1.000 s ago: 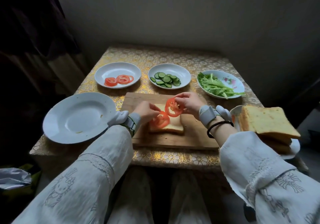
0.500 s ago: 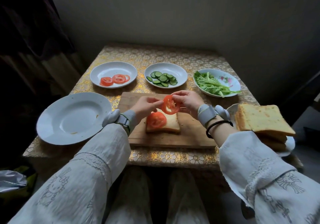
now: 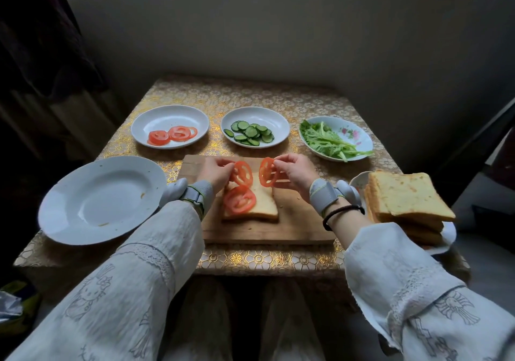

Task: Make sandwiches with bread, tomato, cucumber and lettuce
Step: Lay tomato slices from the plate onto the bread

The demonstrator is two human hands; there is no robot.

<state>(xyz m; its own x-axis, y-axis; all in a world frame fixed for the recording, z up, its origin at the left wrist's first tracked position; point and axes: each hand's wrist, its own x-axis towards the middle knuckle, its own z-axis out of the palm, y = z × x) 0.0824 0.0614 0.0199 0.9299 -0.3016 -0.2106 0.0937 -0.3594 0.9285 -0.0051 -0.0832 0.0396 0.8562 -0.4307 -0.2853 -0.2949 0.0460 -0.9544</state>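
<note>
A bread slice (image 3: pixel 262 203) lies on the wooden cutting board (image 3: pixel 295 227) with one tomato slice (image 3: pixel 239 199) flat on its left half. My left hand (image 3: pixel 216 169) pinches a second tomato slice (image 3: pixel 242 174) just above the bread's far left corner. My right hand (image 3: pixel 294 169) pinches a third tomato slice (image 3: pixel 268 171), held upright above the bread's far right part. The two held slices are a little apart. Behind the board stand a tomato plate (image 3: pixel 170 115), a cucumber plate (image 3: pixel 276 122) and a lettuce plate (image 3: pixel 358 135).
A large empty white plate (image 3: pixel 97 201) sits left of the board at the table's edge. A stack of bread slices (image 3: pixel 404 199) rests on a plate at the right. The gold patterned tablecloth (image 3: pixel 250 96) runs back to a grey wall.
Both hands held one clump of tomato above the bread; now they have drawn apart, each with its own slice. My left hand had lifted off the slice lying on the bread.
</note>
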